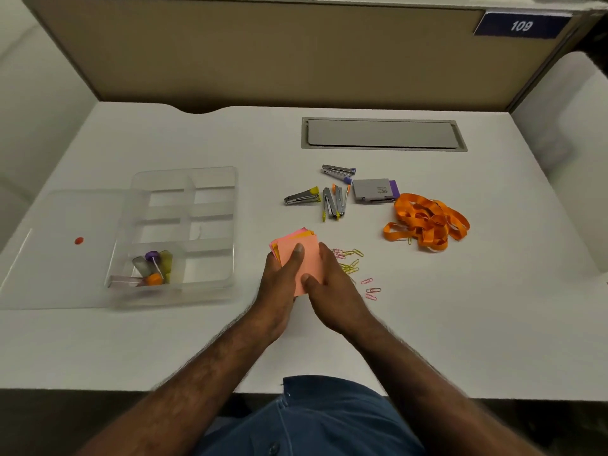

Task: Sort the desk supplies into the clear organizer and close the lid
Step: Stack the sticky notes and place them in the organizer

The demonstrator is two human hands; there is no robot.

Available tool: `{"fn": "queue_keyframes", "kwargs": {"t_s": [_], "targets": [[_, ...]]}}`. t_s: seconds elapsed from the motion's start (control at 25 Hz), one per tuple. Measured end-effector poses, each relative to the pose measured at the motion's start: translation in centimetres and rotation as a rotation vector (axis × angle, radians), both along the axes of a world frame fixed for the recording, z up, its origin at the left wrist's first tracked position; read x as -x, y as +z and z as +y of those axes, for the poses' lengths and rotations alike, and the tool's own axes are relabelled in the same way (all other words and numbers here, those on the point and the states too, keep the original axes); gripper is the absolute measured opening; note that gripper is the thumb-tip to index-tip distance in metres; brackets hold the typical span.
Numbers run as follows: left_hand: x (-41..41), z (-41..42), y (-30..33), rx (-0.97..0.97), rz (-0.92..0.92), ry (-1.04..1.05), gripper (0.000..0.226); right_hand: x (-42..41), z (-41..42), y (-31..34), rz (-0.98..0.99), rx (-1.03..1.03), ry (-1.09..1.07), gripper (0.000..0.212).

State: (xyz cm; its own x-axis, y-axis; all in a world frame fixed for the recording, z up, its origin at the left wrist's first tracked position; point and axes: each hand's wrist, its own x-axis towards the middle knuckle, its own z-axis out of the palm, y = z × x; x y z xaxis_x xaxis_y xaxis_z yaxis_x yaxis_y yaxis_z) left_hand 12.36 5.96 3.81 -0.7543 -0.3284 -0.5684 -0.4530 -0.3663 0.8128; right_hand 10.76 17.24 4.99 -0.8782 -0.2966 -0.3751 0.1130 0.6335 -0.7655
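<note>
Head view: a person at a white desk (329, 350) squares up a stack of pink and orange sticky notes (304, 255) between both hands. The left hand (283, 278) grips the stack from the 9 o'clock side with its thumb laid across the top sheet; the right hand (332, 291) closes on the 3 o'clock edge, thumb on the near corner.

The step in hand appears to be gathering the notes for the clear organizer (177, 232), which sits at 9 o'clock of the hands, well apart, with its lid (56, 251) swung open further toward 9 o'clock. One near compartment already holds small coloured items (154, 266); the other compartments look bare.

The next move likely calls for carrying the stack across to a compartment wide enough to take it flat, without letting the sheets fan out.

Loose paper clips (353, 264) lie just beside the right hand at 3 o'clock and could be swept aside. Small staplers (329, 195) and a grey staple box (373, 190) wait at 12 to 1 o'clock, a tangle of orange bands (427, 222) at 2 o'clock. Nothing stands between the hands and the organizer.
</note>
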Motion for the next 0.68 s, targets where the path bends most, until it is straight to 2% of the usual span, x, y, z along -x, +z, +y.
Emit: {"fn": "queue_keyframes", "kwargs": {"t_s": [0.24,0.44,0.6,0.68], "targets": [[-1.1,-6.6,0.9,0.068,0.044,0.062,0.044,-0.9,-5.3,1.8,-0.045,0.143,0.131,0.077],[-0.9,-11.3,1.9,0.072,0.067,-0.020,0.050,-0.5,-10.1,3.2,-0.125,0.236,0.092,0.089],[-0.8,-15.9,2.7,0.162,0.056,0.028,0.052,-0.4,-14.9,3.7,-0.174,0.403,0.114,0.075],[-0.7,-18.9,3.0,0.190,0.062,0.043,0.050,0.2,-16.9,3.7,-0.216,0.512,0.040,0.064]]}}
